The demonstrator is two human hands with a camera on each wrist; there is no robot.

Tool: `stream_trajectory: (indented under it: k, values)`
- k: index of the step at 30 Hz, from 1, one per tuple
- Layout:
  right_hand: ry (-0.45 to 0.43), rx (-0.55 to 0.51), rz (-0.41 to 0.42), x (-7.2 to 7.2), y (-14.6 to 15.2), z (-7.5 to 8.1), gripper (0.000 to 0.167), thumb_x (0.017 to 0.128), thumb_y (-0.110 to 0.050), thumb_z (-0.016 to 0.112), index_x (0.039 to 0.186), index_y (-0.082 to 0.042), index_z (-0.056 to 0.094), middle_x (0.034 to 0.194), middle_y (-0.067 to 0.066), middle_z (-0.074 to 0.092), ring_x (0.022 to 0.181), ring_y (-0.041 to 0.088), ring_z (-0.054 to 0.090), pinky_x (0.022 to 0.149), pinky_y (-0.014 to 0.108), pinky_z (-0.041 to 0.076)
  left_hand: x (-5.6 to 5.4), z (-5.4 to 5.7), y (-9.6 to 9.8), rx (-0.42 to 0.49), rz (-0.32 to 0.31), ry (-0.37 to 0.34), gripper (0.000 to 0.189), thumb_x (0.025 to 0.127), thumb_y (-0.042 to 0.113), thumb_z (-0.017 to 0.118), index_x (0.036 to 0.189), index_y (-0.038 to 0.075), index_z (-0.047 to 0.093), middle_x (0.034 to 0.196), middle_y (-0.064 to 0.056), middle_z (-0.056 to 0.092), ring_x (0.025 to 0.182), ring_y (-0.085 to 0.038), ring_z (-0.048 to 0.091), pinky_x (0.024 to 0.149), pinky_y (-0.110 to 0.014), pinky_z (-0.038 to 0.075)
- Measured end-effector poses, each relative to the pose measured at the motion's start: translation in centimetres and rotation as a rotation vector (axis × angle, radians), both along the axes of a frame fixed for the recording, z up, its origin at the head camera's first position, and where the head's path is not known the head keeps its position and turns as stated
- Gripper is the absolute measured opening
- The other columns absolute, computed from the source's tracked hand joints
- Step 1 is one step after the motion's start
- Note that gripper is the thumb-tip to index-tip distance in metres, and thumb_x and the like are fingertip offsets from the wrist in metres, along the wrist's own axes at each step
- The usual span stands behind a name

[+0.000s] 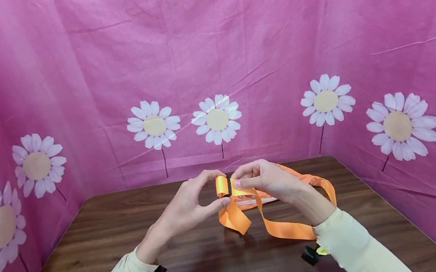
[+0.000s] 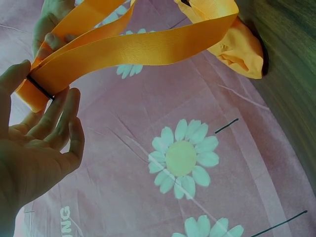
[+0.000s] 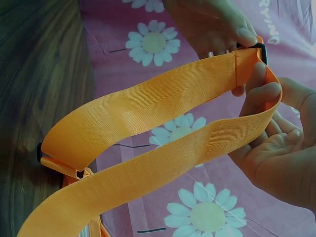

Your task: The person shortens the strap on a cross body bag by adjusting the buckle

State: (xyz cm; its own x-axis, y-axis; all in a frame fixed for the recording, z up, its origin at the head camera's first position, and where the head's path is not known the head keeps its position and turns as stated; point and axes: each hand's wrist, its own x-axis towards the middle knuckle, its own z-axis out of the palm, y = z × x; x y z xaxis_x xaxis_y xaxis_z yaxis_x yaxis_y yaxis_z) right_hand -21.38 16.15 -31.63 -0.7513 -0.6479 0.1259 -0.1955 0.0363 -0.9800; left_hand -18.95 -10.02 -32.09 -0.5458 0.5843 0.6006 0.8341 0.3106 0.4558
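An orange webbing strap point(image 1: 289, 230) is raised above the table between both hands. My left hand point(image 1: 182, 207) pinches the strap at a black slider buckle point(image 1: 229, 186), thumb below and fingers above; a short loop of webbing bulges on the buckle's left side. Just right of the buckle, my right hand point(image 1: 271, 179) pinches the strap between thumb and fingers. In the right wrist view, the strap runs in two lengths away from the slider, one of them reaching another black buckle point(image 3: 39, 153). Behind the hands lies an orange fabric pouch point(image 1: 247, 204) with a pale zipper, partly hidden.
The dark wooden table point(image 1: 138, 224) lies under the hands. Pink curtains point(image 1: 205, 41) with white daisies stand around its back and sides. Black wrist-worn devices point(image 1: 310, 255) sit at both cuffs. A strap loop point(image 1: 328, 188) curves right of the pouch.
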Motion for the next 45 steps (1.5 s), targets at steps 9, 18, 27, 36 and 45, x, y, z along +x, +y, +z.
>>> stream_trajectory:
  k: [9, 18, 27, 36, 45]
  values:
    - [0.043, 0.021, -0.014, -0.4, 1.2, -0.1, 0.024, 0.098, -0.02, 0.07, 0.112, -0.001, 0.073, 0.064, 0.011, 0.05, 0.062, 0.028, 0.049, 0.061, 0.034, 0.046, 0.0, 0.3, -0.6, 0.04, -0.003, 0.068, 0.047, 0.089, 0.027, 0.082, 0.129, 0.018, 0.061, 0.117, 0.014, 0.066, 0.109, -0.007, 0.063, 0.094, -0.039, 0.051]
    - [0.03, 0.021, -0.041, -1.7, 2.8, -0.4, 0.022, 0.096, -0.017, 0.072, 0.112, -0.002, 0.072, 0.074, 0.005, 0.058, 0.075, 0.02, 0.053, 0.07, 0.032, 0.045, -0.1, 1.1, -1.2, 0.066, 0.026, 0.068, 0.05, 0.087, 0.019, 0.085, 0.129, 0.016, 0.06, 0.112, 0.009, 0.067, 0.105, -0.011, 0.063, 0.095, -0.036, 0.05]
    - [0.031, -0.039, -0.021, -1.8, 2.5, -0.7, 0.019, 0.096, -0.012, 0.072, 0.111, -0.001, 0.071, 0.084, 0.007, 0.062, 0.08, 0.023, 0.055, 0.076, 0.036, 0.049, -0.2, 0.9, -1.1, 0.094, 0.025, 0.025, 0.047, 0.088, 0.027, 0.083, 0.128, 0.018, 0.06, 0.111, 0.009, 0.067, 0.102, -0.011, 0.062, 0.093, -0.035, 0.051]
    - [0.045, -0.102, 0.06, -1.3, 1.7, -0.6, 0.019, 0.098, -0.011, 0.068, 0.114, 0.0, 0.07, 0.078, 0.008, 0.059, 0.067, 0.023, 0.052, 0.064, 0.032, 0.047, 0.2, 0.7, -0.6, 0.098, 0.031, -0.011, 0.051, 0.084, 0.026, 0.087, 0.127, 0.02, 0.06, 0.101, 0.012, 0.066, 0.096, -0.013, 0.061, 0.088, -0.034, 0.05]
    - [0.016, -0.086, 0.04, -0.4, 0.6, -0.2, 0.017, 0.097, -0.01, 0.069, 0.111, -0.002, 0.072, 0.083, 0.007, 0.063, 0.074, 0.022, 0.055, 0.065, 0.032, 0.049, 1.9, 2.0, 0.4, 0.107, -0.016, -0.021, 0.053, 0.076, 0.003, 0.09, 0.121, 0.004, 0.061, 0.095, 0.005, 0.066, 0.088, -0.015, 0.062, 0.082, -0.036, 0.053]
